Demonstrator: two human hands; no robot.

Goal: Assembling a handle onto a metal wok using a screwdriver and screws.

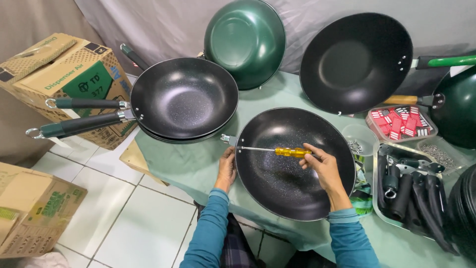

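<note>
A black speckled wok (282,183) lies on the green-covered table (188,164) right in front of me. My right hand (325,166) grips a screwdriver with a yellow handle (292,152); its shaft reaches left across the bowl to a metal bracket (227,139) on the wok's left rim. My left hand (227,168) presses on the outside of that rim just below the bracket. Both sleeves are teal.
Stacked black woks with dark green handles (183,97) sit to the left. A green wok (245,42) and a black one (354,59) lean on the backdrop. At right are a tray of black handles (409,191), a box of red packets (401,123) and screws (439,155). Cardboard boxes (64,74) stand left.
</note>
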